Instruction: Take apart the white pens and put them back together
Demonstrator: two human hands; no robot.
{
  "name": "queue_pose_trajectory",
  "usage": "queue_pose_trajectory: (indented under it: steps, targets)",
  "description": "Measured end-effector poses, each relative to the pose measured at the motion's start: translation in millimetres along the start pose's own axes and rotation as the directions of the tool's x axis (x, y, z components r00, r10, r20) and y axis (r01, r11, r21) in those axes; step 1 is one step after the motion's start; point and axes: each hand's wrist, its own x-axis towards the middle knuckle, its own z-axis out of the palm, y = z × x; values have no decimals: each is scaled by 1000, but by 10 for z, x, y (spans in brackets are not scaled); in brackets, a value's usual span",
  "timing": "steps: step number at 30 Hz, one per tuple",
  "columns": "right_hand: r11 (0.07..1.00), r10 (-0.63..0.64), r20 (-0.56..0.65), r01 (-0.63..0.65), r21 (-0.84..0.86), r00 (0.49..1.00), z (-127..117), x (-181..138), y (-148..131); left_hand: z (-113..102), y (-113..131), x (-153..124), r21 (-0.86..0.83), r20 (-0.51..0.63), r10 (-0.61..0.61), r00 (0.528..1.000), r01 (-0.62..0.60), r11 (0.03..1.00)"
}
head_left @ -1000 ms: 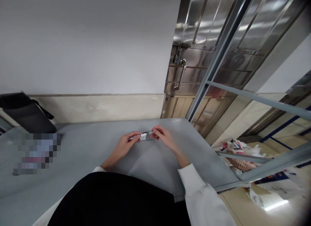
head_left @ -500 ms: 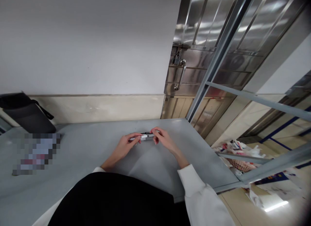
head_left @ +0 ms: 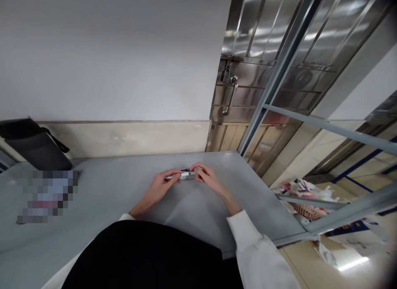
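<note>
Slim pens [head_left: 187,175] in grey, white and black lie side by side, level between my two hands just above or on the grey metal table [head_left: 124,181]; I cannot tell whether they touch it. My left hand [head_left: 157,187] pinches their left end between thumb and fingers. At the right end, the thumb and curled fingers of my right hand [head_left: 209,180] are closed on the same pens. My fingers cover both ends, and the exact number of pens is hard to make out.
A dark pouch with a strap [head_left: 40,144] leans at the back left, with a pixelated flat item [head_left: 51,196] in front. Metal frame posts [head_left: 263,102] rise at the table's right corner. Beyond them, a basket with plastic bags [head_left: 310,210] stands low. A wall backs the table.
My right fingers have shifted slightly left along the pens and curled in more. My left hand keeps its hold, nearly still.
</note>
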Motion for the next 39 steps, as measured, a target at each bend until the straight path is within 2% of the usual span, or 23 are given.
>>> queue_pose_trajectory:
  steps: [7,13,19,25,30,36,39]
  targets:
    - [999,-40,-1,40,-10,999,9,-15,-57,-2,-18,0,6,5,16,1000,-16,1000]
    - [1000,21,7,-21,-20,1000,8,-9,-6,2,1,0,4,9,-7,1000,6,1000]
    - [1000,-30,21,30,6,999,-5,6,4,9,-9,2,11,23,7,1000,-7,1000]
    - [1000,29,36,-29,1,999,-9,12,40,15,4,-2,27,27,9,1000,-9,1000]
    - [999,-33,24,33,15,999,-10,-12,-8,20,23,0,32,17,2,1000,-3,999]
    - [999,40,23,-39,-30,999,-11,-14,-11,16,19,-15,48,24,10,1000,-11,999]
    - [1000,-2,18,2,-5,1000,-14,1,5,8,11,-14,40,13,3,1000,-4,999]
